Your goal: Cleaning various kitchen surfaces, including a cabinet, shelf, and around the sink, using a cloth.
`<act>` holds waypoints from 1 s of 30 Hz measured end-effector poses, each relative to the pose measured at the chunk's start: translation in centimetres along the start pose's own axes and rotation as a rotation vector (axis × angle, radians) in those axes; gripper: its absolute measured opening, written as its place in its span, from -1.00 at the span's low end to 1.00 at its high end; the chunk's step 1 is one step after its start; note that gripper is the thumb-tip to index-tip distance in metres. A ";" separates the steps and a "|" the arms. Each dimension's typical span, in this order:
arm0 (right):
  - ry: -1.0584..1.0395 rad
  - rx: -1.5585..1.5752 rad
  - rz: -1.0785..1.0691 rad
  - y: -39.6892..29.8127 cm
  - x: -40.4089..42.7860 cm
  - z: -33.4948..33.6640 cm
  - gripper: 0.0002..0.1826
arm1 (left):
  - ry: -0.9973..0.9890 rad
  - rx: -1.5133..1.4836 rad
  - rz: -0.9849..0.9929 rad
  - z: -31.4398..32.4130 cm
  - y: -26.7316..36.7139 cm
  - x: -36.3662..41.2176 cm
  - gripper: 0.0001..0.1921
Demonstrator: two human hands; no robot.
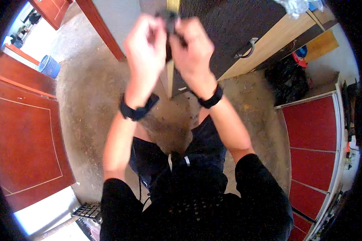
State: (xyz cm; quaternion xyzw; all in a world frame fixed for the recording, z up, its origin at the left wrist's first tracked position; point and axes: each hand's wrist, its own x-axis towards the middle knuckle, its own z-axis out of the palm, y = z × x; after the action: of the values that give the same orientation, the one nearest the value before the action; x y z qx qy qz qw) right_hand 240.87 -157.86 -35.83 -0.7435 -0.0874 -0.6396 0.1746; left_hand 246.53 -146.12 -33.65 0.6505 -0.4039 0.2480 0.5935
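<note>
Both hands are raised close together at the top centre, in front of the pale edge of a dark wood-grain cabinet (229, 33). Between their fingertips is a small dark object (170, 22), too blurred to name exactly. My left hand (146, 42) pinches it from the left, fingers curled in. From the other side my right hand (193, 45) grips it with thumb and bent fingers. A black strap is around each wrist. The fingers hide part of the object, and whether it is attached to the cabinet edge I cannot tell.
A curved metal handle (248, 49) juts from the cabinet on the right. Beyond it sits a black plastic bag (286, 79), near a red-panelled cabinet (312, 126). Left are a reddish wooden door (24, 132) and a blue plastic basket (49, 66) on the concrete floor (87, 99).
</note>
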 end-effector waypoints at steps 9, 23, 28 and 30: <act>0.057 -0.008 -0.011 -0.2 -1.9 0.6 -0.61 | 0.037 0.015 0.031 0.6 -0.5 -1.6 -0.91; -0.147 0.027 0.208 0.9 -16.8 1.1 -0.60 | -0.008 -0.191 -0.409 3.2 -8.1 -15.2 -0.87; -0.080 -0.028 0.052 1.8 -12.8 0.4 -0.55 | 0.060 -0.118 -0.182 3.4 -6.1 -11.3 -0.88; 0.090 -0.025 -0.079 0.9 -4.5 1.2 -0.52 | 0.194 -0.067 0.073 2.0 -2.1 -3.7 -0.88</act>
State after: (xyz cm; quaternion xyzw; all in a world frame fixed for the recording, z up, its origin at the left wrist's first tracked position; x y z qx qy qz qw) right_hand 241.52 -157.78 -40.55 -0.7120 -0.1007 -0.6798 0.1440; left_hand 245.90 -147.28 -38.11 0.5881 -0.3759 0.3179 0.6417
